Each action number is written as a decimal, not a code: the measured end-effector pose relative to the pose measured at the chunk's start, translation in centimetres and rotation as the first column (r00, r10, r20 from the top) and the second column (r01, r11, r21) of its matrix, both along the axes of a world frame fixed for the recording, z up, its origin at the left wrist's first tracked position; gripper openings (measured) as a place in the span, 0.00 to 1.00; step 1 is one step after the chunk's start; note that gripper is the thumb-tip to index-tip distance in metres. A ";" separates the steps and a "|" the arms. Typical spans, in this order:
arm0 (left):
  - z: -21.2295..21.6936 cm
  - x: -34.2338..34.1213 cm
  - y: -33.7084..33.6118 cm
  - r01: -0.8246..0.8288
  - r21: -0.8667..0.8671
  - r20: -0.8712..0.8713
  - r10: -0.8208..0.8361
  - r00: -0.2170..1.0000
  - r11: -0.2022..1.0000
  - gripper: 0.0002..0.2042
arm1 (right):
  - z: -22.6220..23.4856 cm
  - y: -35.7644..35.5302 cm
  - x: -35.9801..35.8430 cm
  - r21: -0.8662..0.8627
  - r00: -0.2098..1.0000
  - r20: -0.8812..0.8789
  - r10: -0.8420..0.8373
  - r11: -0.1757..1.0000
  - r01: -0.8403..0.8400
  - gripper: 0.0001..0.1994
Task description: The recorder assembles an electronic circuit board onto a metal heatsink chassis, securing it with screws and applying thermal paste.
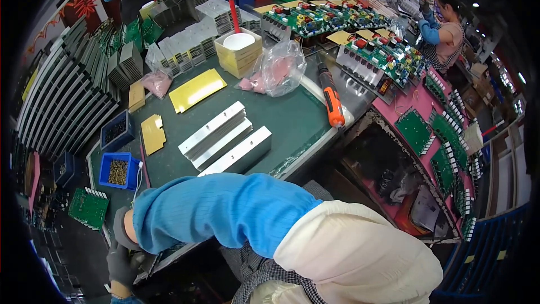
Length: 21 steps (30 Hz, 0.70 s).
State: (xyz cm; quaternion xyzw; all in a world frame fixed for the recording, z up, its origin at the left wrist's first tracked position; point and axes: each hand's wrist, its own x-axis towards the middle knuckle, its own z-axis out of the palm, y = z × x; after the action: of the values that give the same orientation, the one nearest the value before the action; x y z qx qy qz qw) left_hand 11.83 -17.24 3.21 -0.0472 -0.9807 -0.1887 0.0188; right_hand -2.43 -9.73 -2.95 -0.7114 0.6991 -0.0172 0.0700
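Note:
My right arm, in a blue sleeve cover, reaches across my body to the lower left, beside the bench's edge. My right hand, in a grey glove, is partly hidden by the cuff. Just below it is my left hand, also grey-gloved. The fingers of both are too hidden to show whether they hold anything. Closest to them are a green circuit board and a blue bin of small brass-coloured screws. Silver aluminium heat sinks lie on the green bench mat, past my sleeve.
An orange electric screwdriver lies at the bench's right edge. Yellow sheets, a bag of pink pieces and a box with a brush stand farther back. Stacked metal parts rise left; populated boards and a co-worker are right.

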 end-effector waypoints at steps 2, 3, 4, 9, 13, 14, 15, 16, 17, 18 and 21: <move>-1.9 0.2 -0.7 -0.004 -0.135 -0.010 0.003 1.000 0.991 0.34 | 1.1 1.0 0.4 0.006 1.000 -0.008 -0.008 1.000 0.008 0.17; -2.5 0.5 -0.7 0.003 -0.132 -0.005 -0.003 1.000 0.991 0.34 | 1.8 1.7 0.7 0.012 1.000 -0.008 -0.018 1.000 0.018 0.17; -3.1 0.7 -0.8 -0.009 -0.216 -0.085 -0.010 0.996 0.976 0.32 | 2.4 2.3 1.0 0.017 1.000 -0.006 -0.025 1.000 0.025 0.17; -4.9 0.4 -1.0 -0.059 -0.379 -0.315 -0.069 0.947 0.923 0.30 | 1.8 2.5 1.6 0.037 0.998 -0.011 -0.064 0.997 0.064 0.16; -4.8 0.8 -1.3 -0.088 -0.461 -0.367 -0.099 0.925 0.883 0.30 | 3.7 4.6 1.9 -0.011 0.996 -0.005 -0.085 0.996 0.085 0.13; -5.1 0.8 -1.2 -0.085 -0.428 -0.332 -0.069 0.941 0.900 0.30 | 3.0 4.2 1.8 -0.031 0.996 0.019 -0.088 0.996 0.089 0.12; -4.9 0.5 -1.1 -0.077 -0.396 -0.297 -0.048 0.954 0.915 0.30 | 3.0 4.3 1.6 -0.039 0.996 0.013 -0.086 0.996 0.086 0.12; -4.4 0.5 -1.1 -0.081 -0.404 -0.303 -0.049 0.952 0.911 0.30 | 3.4 4.5 1.1 -0.016 0.996 0.034 -0.083 0.996 0.083 0.13; -3.7 0.4 -1.0 -0.065 -0.339 -0.218 -0.011 0.976 0.939 0.32 | 3.5 4.7 0.8 0.008 0.995 0.054 -0.082 0.997 0.081 0.13; -3.0 -0.2 -0.4 -0.042 -0.268 -0.125 0.008 0.992 0.963 0.33 | 2.6 4.0 -0.3 0.046 0.993 0.090 -0.081 0.996 0.077 0.15; -1.6 -0.2 0.6 -0.040 -0.050 -0.014 0.039 0.999 0.998 0.36 | 1.5 2.3 -1.6 -0.026 0.982 0.186 -0.025 0.999 0.031 0.17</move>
State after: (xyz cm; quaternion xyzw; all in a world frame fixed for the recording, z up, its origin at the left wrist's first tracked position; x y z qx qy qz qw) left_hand 11.68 -16.60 1.63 -0.0295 -0.9857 -0.1633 0.0278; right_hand -4.02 -7.40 -1.46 -0.6977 0.6992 -0.0944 0.1241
